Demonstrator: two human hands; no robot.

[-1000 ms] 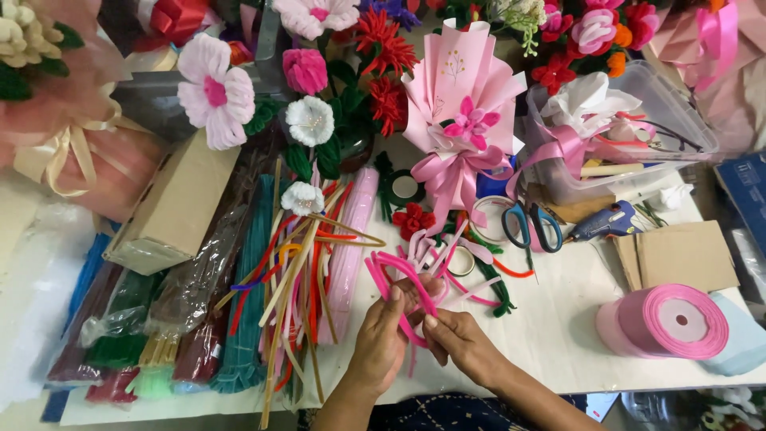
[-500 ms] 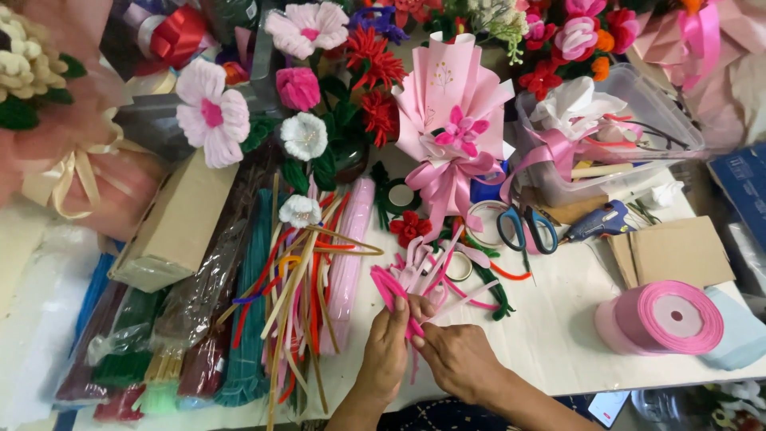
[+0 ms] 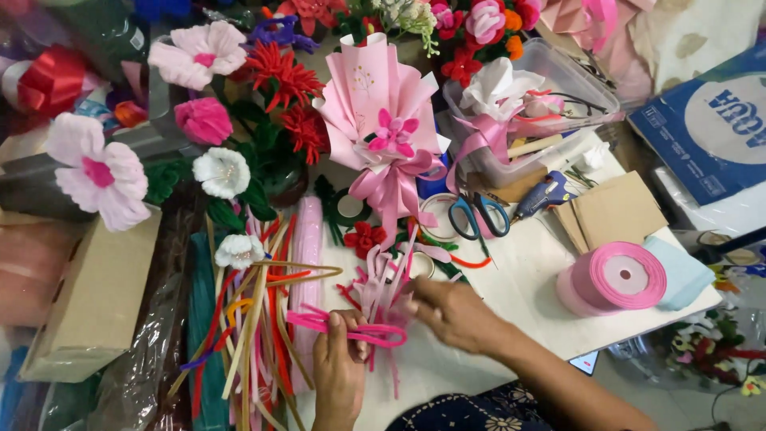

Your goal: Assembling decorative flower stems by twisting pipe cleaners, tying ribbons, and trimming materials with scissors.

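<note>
My left hand point(image 3: 339, 369) pinches a bent bright pink pipe cleaner point(image 3: 343, 327) low in the middle of the white table point(image 3: 519, 279). My right hand point(image 3: 455, 313) is just to its right, fingers spread and blurred, touching a loose bunch of pale pink pipe cleaners point(image 3: 383, 287). Packs and loose stems of pipe cleaners in several colours point(image 3: 247, 319) lie to the left of my left hand.
A pink paper bouquet with a bow point(image 3: 384, 132) stands behind the hands. Blue-handled scissors point(image 3: 477, 214), a glue gun point(image 3: 544, 195), cardboard pieces point(image 3: 610, 211), a pink ribbon roll point(image 3: 614, 278), a clear plastic box point(image 3: 550, 104), a cardboard box point(image 3: 96, 295) and handmade flowers point(image 3: 199, 120) surround the work spot.
My right hand has let go of the bright pink pipe cleaner and moved right, up to the pale pink bunch. My left hand still holds the bent pipe cleaner.
</note>
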